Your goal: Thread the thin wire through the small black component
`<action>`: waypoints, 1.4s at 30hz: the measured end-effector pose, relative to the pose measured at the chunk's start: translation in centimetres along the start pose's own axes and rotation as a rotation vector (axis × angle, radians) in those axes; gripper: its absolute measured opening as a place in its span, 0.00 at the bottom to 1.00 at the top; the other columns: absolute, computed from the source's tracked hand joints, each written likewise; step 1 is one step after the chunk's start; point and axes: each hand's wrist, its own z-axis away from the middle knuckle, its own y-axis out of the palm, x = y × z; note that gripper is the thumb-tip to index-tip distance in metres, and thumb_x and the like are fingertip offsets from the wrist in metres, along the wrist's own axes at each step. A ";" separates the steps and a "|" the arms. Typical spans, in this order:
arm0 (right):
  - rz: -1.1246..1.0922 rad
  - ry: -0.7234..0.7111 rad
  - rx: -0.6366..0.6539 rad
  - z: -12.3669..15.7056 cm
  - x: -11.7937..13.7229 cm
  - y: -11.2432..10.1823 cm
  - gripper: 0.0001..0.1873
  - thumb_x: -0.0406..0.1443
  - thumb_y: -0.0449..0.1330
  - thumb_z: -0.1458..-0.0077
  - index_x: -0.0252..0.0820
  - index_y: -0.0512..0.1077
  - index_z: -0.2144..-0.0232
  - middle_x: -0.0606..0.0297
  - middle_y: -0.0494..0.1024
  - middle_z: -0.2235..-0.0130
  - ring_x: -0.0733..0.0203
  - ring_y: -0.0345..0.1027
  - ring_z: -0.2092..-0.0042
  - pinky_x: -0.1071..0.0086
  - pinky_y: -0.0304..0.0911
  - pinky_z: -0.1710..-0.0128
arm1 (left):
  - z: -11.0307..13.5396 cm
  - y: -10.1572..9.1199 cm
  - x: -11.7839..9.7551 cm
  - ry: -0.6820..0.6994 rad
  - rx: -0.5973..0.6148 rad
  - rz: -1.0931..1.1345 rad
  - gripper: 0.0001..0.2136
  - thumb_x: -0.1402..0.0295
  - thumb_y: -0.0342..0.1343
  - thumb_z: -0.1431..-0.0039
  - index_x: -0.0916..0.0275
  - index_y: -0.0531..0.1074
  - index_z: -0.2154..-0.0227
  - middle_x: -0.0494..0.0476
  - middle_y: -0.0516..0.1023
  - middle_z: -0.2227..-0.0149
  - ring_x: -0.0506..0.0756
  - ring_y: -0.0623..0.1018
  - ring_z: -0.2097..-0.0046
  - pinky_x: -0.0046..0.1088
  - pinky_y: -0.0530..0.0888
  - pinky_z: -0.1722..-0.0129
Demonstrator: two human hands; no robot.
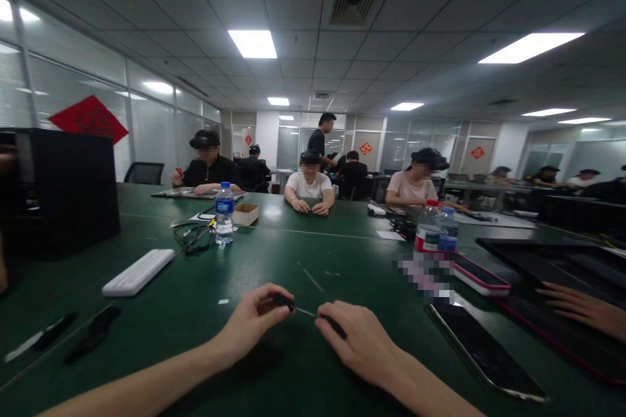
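My left hand [257, 320] is pinched shut on a small dark piece [283, 302] low over the green table [274, 254]. My right hand [359, 339] is closed on another thin dark piece [335, 326]. A thin pale wire or strip [306, 311] runs between the two pieces. Both hands hover close together near the table's front edge, fingertips a short gap apart.
A white power strip [137, 272] lies to the left, with dark flat pieces [92, 333] nearer. A water bottle [224, 213], cables and a small box [245, 213] stand further back. Phones [482, 350] and two bottles [435, 228] sit right; another person's hand [581, 307] rests there. Several people sit opposite.
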 end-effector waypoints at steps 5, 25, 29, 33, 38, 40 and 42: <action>0.064 0.012 0.013 0.0 -0.1 -0.2 0.16 0.42 0.50 0.33 0.43 0.76 0.59 0.62 0.77 0.66 0.61 0.71 0.67 0.70 0.60 0.68 | -0.2 0.1 0.4 0.003 -0.011 -0.042 0.13 0.66 0.65 0.46 0.64 0.76 0.58 0.60 0.81 0.56 0.59 0.79 0.53 0.35 0.73 0.50; 0.265 -0.031 -0.048 0.7 1.8 1.2 0.13 0.36 0.52 0.36 0.43 0.76 0.67 0.63 0.78 0.71 0.64 0.69 0.74 0.71 0.51 0.75 | 0.8 -0.3 -0.3 0.105 0.008 -0.526 0.09 0.64 0.62 0.43 0.59 0.81 0.61 0.53 0.83 0.63 0.57 0.80 0.61 0.28 0.73 0.59; 0.128 0.021 -0.036 0.5 1.5 1.4 0.14 0.36 0.52 0.36 0.44 0.77 0.66 0.64 0.79 0.71 0.63 0.71 0.72 0.72 0.57 0.72 | 0.7 -0.1 -0.4 0.030 -0.009 -0.351 0.10 0.65 0.62 0.44 0.62 0.80 0.61 0.55 0.83 0.63 0.57 0.79 0.61 0.28 0.72 0.60; 0.051 0.027 -0.072 0.5 1.4 1.6 0.15 0.37 0.52 0.37 0.44 0.78 0.66 0.64 0.79 0.71 0.62 0.72 0.71 0.71 0.59 0.70 | 0.5 -0.1 -0.1 -0.016 0.005 -0.204 0.10 0.66 0.62 0.46 0.64 0.79 0.61 0.57 0.82 0.64 0.57 0.79 0.63 0.29 0.72 0.60; -0.012 0.011 -0.086 0.5 1.0 2.0 0.15 0.38 0.52 0.37 0.43 0.78 0.64 0.63 0.81 0.69 0.60 0.74 0.69 0.70 0.62 0.68 | 0.4 -0.2 -0.1 -0.016 0.021 -0.139 0.11 0.65 0.63 0.46 0.66 0.78 0.62 0.57 0.82 0.66 0.57 0.79 0.64 0.30 0.73 0.61; -0.031 0.004 -0.086 0.5 0.9 2.1 0.15 0.38 0.52 0.37 0.43 0.79 0.64 0.63 0.81 0.68 0.60 0.75 0.68 0.70 0.63 0.67 | 0.4 -0.2 -0.3 -0.012 0.024 -0.135 0.11 0.65 0.63 0.46 0.66 0.78 0.62 0.58 0.82 0.66 0.57 0.79 0.63 0.31 0.74 0.61; -0.055 0.003 -0.083 0.5 0.9 2.1 0.15 0.38 0.52 0.36 0.43 0.79 0.64 0.63 0.82 0.68 0.60 0.75 0.68 0.70 0.63 0.67 | 0.4 -0.2 -0.5 -0.010 0.024 -0.140 0.11 0.64 0.63 0.46 0.66 0.78 0.62 0.58 0.82 0.65 0.57 0.79 0.63 0.31 0.74 0.60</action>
